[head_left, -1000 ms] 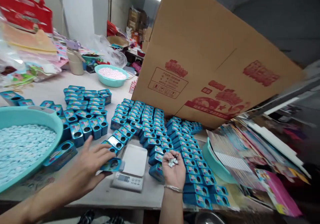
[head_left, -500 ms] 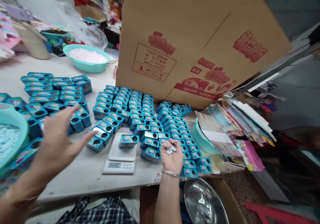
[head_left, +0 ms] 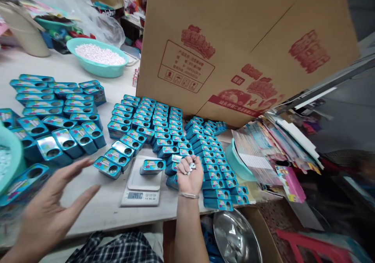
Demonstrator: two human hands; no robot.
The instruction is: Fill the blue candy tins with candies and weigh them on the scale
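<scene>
Just below the frame's middle, a blue tin (head_left: 152,167) sits on the scale (head_left: 143,183). Beside it, the right hand (head_left: 190,176), palm up, cups white pellets (head_left: 191,168) in curled fingers; lower left, the left hand (head_left: 47,212) hovers, thumb and fingers spread wide.

- Left hand (head_left: 47,212) spread, thumb (head_left: 83,201) well apart from the fingers (head_left: 68,172), pointing forward and rightward.
- Right hand (head_left: 190,179) palm up, fingers curled inward into a cup.
- Right forearm (head_left: 190,228) stretched straight ahead.
</scene>
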